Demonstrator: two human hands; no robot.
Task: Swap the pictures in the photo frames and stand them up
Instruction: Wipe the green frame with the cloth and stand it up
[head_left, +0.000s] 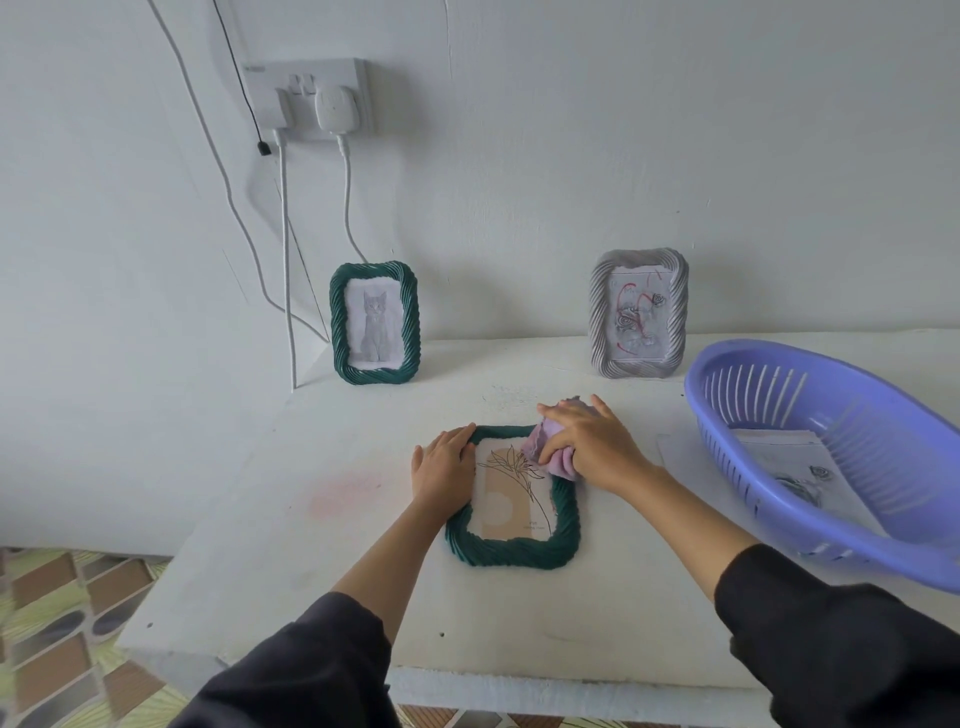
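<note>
- Head view looked down on a white table (322, 545) set against a white wall, both arms in dark sleeves reaching in.
- Dead centre, a green frame (511, 552) lay flat, face up, with a line-drawn flower picture (511, 493) inside it.
- Left hand (444, 470) was down flat, fingers straight, pressing on the frame's left edge and pinning it!
- Right hand (592, 447) had its fingers curled over a bunched purple cloth (543, 441), which sat on the frame's upper right corner and the glass.
- The two hands were apart, one on each side of the flower picture.
- At the back left, a second green frame (410, 322) stood upright near the wall, showing a grey cat.
- At the back right, a grey frame (600, 317) stood upright too, holding a sketch with red scribbles.
- Off to the right, a purple slotted basket (727, 358) sat tilted, with printed papers (795, 457) inside.
- Up on the wall, a socket (311, 93) with plugs and cables hanging down.
</note>
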